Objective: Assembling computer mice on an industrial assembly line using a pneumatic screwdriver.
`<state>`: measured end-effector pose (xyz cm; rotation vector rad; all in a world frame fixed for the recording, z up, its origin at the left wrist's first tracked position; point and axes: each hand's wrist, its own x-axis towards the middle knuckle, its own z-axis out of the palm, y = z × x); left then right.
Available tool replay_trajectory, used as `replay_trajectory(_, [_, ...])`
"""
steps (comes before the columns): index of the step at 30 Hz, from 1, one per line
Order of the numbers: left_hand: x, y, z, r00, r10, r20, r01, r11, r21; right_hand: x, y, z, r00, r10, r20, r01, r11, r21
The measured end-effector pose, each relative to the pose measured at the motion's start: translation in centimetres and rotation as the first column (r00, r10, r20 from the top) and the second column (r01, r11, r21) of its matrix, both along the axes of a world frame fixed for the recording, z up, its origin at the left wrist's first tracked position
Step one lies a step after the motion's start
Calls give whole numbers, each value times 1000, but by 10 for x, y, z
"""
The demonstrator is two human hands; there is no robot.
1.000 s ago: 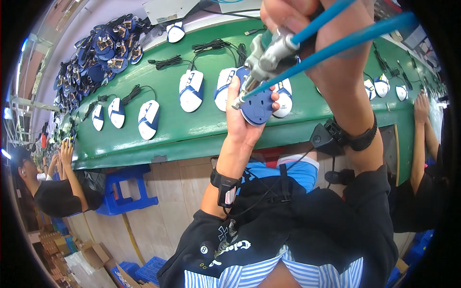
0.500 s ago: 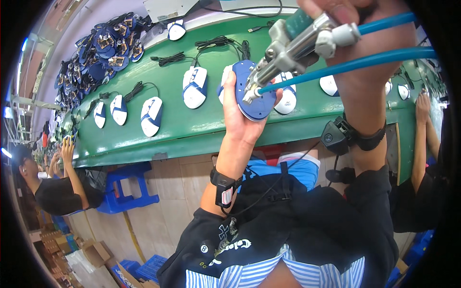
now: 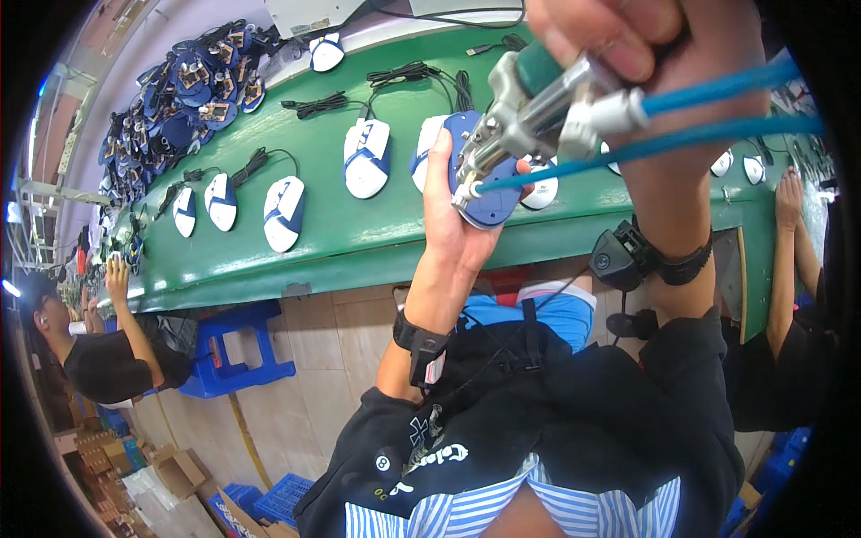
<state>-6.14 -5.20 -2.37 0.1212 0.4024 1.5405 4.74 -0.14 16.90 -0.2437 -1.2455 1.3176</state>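
Your left hand (image 3: 453, 235) grips the computer mouse (image 3: 491, 210), thumb along one side and fingertips round the other, with its blue underside turned up toward you. That held mouse is raised over the green bench (image 3: 359, 235), near the front edge. Your right hand (image 3: 619, 54), above and to the right of the held mouse, is closed around a metal tool (image 3: 525, 124) that slants down to its underside; you can't tell from this view whether the tip touches. Two blue hoses (image 3: 717, 90) run off the tool to the right. You have a black strap (image 3: 420, 348) on the left wrist and a black camera (image 3: 615, 260) on the right one.

Just behind the held mouse, a white-and-blue mouse (image 3: 428, 157) is partly covered, and a white mouse (image 3: 540, 192) shows to its right. To its left lie four more mice (image 3: 283, 215) with bundled black cables (image 3: 314, 108). Far left of it, beyond these, is a heap of blue shells (image 3: 193, 82) with circuit boards. Lower left of it stands a blue stool (image 3: 238, 351), near a co-worker (image 3: 108, 363); another person's hands (image 3: 788, 199) are far to its right.
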Motion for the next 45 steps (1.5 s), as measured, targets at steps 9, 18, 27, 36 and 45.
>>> replay_trajectory(9, [-7,-1,-3,996,19,87,-24,998,62,27,9,10,995,8,-104,18,967,253])
replay_trajectory(18, [-4,1,-3,996,55,72,-59,996,66,24,6,0,996,37,-81,-18,975,222])
replay_trajectory(27, [5,1,0,996,65,69,-66,998,10,35,19,-7,1000,7,26,-7,1000,-23])
replay_trajectory(36, [9,5,-14,996,80,29,-81,996,37,28,-11,0,966,-167,197,178,983,-42])
replay_trajectory(45, [5,6,-1,975,220,-44,-221,975,-36,41,-7,-1,998,-59,-27,63,982,178])
